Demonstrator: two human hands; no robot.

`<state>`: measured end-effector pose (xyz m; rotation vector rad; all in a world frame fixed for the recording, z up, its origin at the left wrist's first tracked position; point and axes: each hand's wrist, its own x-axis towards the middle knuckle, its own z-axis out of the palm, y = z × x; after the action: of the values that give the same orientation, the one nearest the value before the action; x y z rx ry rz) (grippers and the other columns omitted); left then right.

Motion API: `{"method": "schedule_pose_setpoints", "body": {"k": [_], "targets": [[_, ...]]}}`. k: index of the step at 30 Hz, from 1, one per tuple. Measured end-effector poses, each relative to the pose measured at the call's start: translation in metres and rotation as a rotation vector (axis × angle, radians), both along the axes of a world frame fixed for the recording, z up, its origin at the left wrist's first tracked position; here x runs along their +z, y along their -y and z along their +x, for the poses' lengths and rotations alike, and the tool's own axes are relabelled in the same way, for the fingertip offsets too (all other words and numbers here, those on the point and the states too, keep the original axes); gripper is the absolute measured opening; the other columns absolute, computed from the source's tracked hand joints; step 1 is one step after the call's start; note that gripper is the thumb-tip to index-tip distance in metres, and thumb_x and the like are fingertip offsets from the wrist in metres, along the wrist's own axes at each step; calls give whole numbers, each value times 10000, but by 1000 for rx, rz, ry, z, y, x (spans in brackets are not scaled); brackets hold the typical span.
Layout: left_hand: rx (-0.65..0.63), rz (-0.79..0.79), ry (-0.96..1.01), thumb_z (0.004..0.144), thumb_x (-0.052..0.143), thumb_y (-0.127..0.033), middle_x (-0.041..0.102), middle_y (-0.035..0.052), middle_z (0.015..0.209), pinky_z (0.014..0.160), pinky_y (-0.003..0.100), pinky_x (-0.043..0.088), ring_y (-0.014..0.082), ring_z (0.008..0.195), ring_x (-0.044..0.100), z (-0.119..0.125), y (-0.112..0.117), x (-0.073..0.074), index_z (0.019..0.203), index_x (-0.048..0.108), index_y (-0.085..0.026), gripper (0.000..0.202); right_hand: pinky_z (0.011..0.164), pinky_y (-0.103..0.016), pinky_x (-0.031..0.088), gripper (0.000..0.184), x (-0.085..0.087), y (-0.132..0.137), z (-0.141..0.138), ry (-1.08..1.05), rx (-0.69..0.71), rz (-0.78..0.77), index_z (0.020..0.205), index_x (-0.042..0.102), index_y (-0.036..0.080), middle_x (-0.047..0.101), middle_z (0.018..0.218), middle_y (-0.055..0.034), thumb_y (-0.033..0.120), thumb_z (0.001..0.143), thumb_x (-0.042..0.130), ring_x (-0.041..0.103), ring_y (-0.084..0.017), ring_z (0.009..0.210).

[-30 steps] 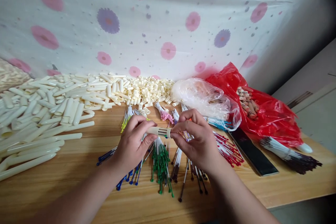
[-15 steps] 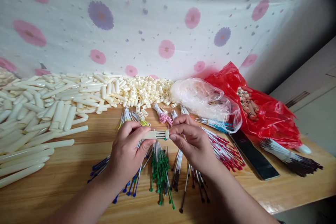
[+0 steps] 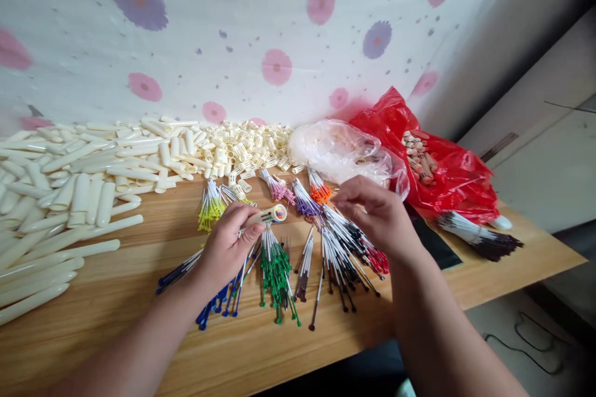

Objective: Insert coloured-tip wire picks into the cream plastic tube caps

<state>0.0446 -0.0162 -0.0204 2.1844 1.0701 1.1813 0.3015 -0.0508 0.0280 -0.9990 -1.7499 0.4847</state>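
Observation:
My left hand is closed around a cream multicolour pen barrel. The barrel's slotted end tilts up to the right, and small coloured spots show inside its round opening. My right hand is apart from the barrel, raised over the right side of the refills. Its fingers are loosely curled and nothing shows between them. Below the hands lie bundles of thin white pen refills with coloured ends: green, blue, black, yellow, purple and orange.
Long cream barrels heap at the left, beside many short slotted cream pieces. A clear plastic bag and a red bag with small parts stand at the back right. Dark-ended refills lie near the table's right edge.
My right hand has let go of the barrel's slotted end and moved right. My left hand has turned the barrel so its open end faces me. The view has shifted right.

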Motion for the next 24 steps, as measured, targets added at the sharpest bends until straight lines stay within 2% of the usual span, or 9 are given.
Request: {"method": "schedule_pose_setpoints", "body": {"k": [3, 6, 10, 14, 20, 24], "targets": [[-38, -103, 13, 885, 478, -390, 551, 19, 811, 701, 273, 412, 174, 759, 541, 1, 3, 0, 913, 550, -173, 230, 715, -284, 447, 91, -13, 19, 18, 426, 27, -133, 812, 666, 186, 616, 824, -34, 128, 829, 597, 568, -141, 772], [-52, -180, 9, 875, 480, -422, 547, 6, 765, 656, 265, 395, 169, 718, 525, 2, 5, 1, 911, 536, -180, 251, 728, -297, 446, 109, -29, 39, 24, 675, -15, -225, 810, 665, 174, 622, 850, -56, 123, 839, 572, 566, -162, 801], [-39, -212, 24, 855, 494, -449, 525, -4, 727, 615, 258, 374, 164, 687, 498, 2, 6, 1, 895, 530, -187, 267, 719, -286, 442, 114, -43, 59, 23, 718, -135, -271, 777, 645, 169, 618, 838, -57, 134, 848, 562, 557, -164, 795], [-66, -205, 46, 831, 536, -420, 509, -17, 709, 605, 253, 368, 152, 662, 479, 3, 5, 1, 864, 524, -193, 229, 734, -280, 435, 99, -52, 68, 10, 703, -137, -255, 800, 645, 192, 617, 848, -41, 170, 857, 567, 548, -164, 814], [-103, -189, 26, 798, 583, -320, 494, -26, 698, 603, 248, 374, 140, 639, 467, 5, 6, 0, 793, 521, -188, 146, 754, -285, 417, 168, -57, 62, -14, 835, -185, -196, 874, 669, 210, 616, 921, -53, 139, 878, 518, 525, -175, 872], [-117, -202, 23, 802, 564, -287, 503, -23, 702, 604, 243, 380, 139, 646, 475, 4, 6, 1, 784, 527, -187, 108, 702, -289, 389, 154, -52, 52, -14, 984, -86, -66, 797, 660, 208, 613, 936, -47, 146, 870, 540, 499, -181, 869]]}}
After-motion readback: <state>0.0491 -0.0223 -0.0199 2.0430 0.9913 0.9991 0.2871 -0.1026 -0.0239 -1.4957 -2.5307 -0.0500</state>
